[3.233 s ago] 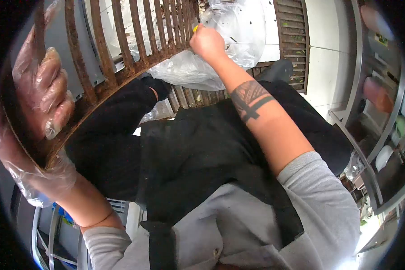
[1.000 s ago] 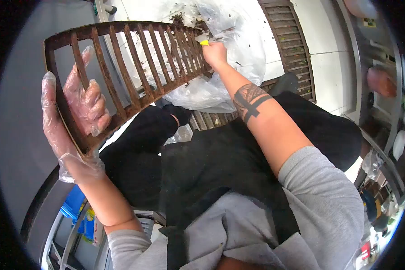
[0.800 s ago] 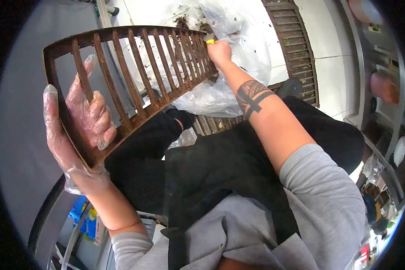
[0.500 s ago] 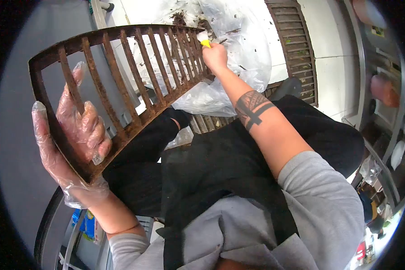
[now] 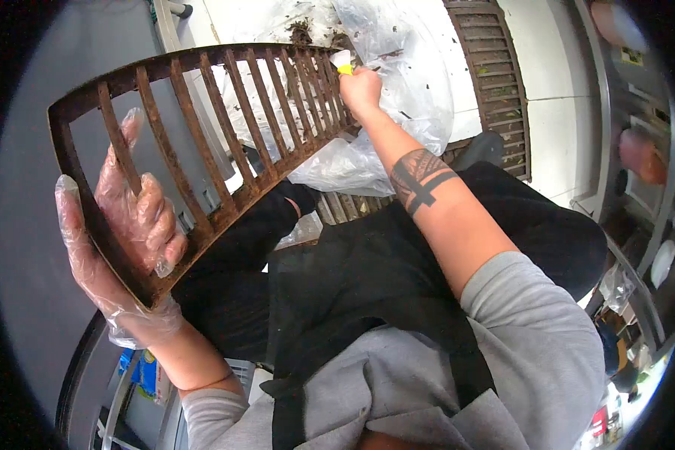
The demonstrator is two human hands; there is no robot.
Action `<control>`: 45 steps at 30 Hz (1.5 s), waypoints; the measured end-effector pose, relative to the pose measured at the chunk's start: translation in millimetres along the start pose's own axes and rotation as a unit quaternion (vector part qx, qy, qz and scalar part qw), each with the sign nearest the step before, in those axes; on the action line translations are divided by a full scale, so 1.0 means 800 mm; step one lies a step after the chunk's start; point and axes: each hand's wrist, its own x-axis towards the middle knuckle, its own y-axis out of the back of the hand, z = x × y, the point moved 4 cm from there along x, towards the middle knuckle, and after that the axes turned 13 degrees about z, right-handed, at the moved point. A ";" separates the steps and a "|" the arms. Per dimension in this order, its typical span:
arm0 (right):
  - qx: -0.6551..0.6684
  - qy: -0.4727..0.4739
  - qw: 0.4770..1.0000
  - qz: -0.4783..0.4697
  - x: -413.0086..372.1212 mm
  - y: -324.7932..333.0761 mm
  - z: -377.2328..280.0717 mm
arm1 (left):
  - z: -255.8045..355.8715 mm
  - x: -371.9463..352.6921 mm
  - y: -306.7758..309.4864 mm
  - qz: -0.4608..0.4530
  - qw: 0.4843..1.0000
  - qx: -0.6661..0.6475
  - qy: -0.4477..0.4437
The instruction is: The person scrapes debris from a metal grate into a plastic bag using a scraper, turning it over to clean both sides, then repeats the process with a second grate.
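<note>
sits with a black apron (image 5: pixel 352 281) over the lap, near a blue-and-yellow packet (image 5: pixel 150 376) printed too small to read. clamps the near end of a rusty grate (image 5: pixel 238 199) between thumb and fingers of the gloved left hand (image 5: pixel 139 221). holds it lifted, with a long axis slanting forward and rightward from there to just beside the bare right hand (image 5: pixel 361 91), nearer the far end. has the right fingers closed around a yellow-and-white tool (image 5: pixel 345 69), aimed away from the body; cannot tell whether touching the slats. beyond, shows crumpled plastic (image 5: pixel 345 169) strewn with dark debris (image 5: pixel 300 31), then a second grate (image 5: pixel 495 79) farther right. offers no legible brand or label.
</note>
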 end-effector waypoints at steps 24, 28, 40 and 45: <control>0.128 -0.013 0.991 0.023 0.004 -0.029 0.028 | -0.002 0.010 0.021 -0.013 1.000 0.004 0.027; 0.094 0.038 0.994 0.048 0.004 -0.019 0.018 | -0.002 0.013 0.025 -0.020 0.999 -0.002 0.027; 0.008 0.036 0.998 0.041 0.009 0.009 -0.014 | 0.001 0.007 0.016 -0.009 1.000 -0.004 0.025; -0.052 0.065 0.996 0.040 0.010 -0.011 -0.019 | -0.005 -0.005 0.005 0.017 1.000 -0.014 0.010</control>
